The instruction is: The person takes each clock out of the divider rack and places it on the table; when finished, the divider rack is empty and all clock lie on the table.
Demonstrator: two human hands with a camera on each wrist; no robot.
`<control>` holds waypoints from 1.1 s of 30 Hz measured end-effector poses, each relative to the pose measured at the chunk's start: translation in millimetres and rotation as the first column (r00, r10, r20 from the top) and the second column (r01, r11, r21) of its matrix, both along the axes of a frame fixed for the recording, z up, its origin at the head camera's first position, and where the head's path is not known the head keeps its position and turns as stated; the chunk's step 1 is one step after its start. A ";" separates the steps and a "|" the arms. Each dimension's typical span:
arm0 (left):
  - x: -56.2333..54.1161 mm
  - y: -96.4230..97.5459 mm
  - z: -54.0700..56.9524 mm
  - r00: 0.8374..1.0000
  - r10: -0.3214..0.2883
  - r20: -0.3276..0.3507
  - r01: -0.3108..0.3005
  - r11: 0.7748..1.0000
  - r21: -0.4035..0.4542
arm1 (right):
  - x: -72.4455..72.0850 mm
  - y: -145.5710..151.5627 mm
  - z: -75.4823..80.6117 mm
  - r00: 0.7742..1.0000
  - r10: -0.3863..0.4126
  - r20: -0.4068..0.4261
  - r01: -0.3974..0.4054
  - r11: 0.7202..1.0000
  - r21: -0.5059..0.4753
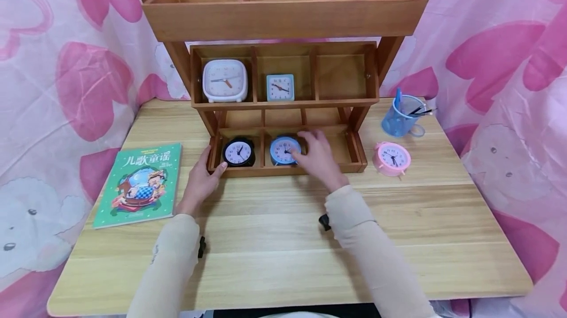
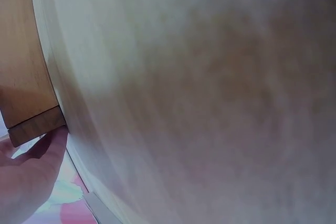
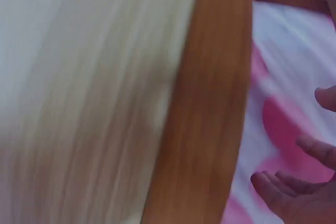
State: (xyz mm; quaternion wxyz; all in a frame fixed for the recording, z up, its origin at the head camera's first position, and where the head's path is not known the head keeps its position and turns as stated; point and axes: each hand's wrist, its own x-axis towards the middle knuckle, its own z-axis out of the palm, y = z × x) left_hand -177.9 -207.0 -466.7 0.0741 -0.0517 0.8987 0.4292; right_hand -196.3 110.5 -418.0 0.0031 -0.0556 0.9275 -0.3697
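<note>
At the lower left corner of the wooden shelf, my left hand grips the end of the bottom tier, thumb at the front rim and fingers along the outer side. A black round alarm clock sits in the compartment beside that thumb. My right hand is over the bottom tier, next to a blue round alarm clock in the middle compartment. Its fingers are spread and the thumb is at the clock's right edge; whether they touch cannot be told. In the right wrist view, the fingers look loosely bent and apart.
On the middle tier stand a white clock and a small light-blue square clock. A pink alarm clock and a blue pen cup are right of the shelf. A green book lies at left on the table.
</note>
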 end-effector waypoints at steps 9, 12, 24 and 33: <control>2.3 4.6 -0.5 1.000 0.019 0.007 -0.019 1.000 -0.001 | -13.1 -34.5 -33.7 0.988 0.134 0.083 -0.138 0.989 0.049; 2.2 5.2 -0.7 1.000 0.024 0.002 -0.024 1.000 -0.005 | -15.3 -38.2 -39.0 0.988 0.130 0.081 -0.135 0.990 0.050; 1.8 2.0 2.0 0.999 0.038 -0.024 -0.039 0.999 -0.030 | -23.6 -48.6 -33.1 0.996 0.086 0.029 -0.087 0.996 0.031; 1.1 4.8 1.2 0.999 0.035 0.001 -0.035 0.999 -0.016 | -16.0 -43.3 -15.0 0.997 0.069 -0.033 -0.069 0.998 -0.007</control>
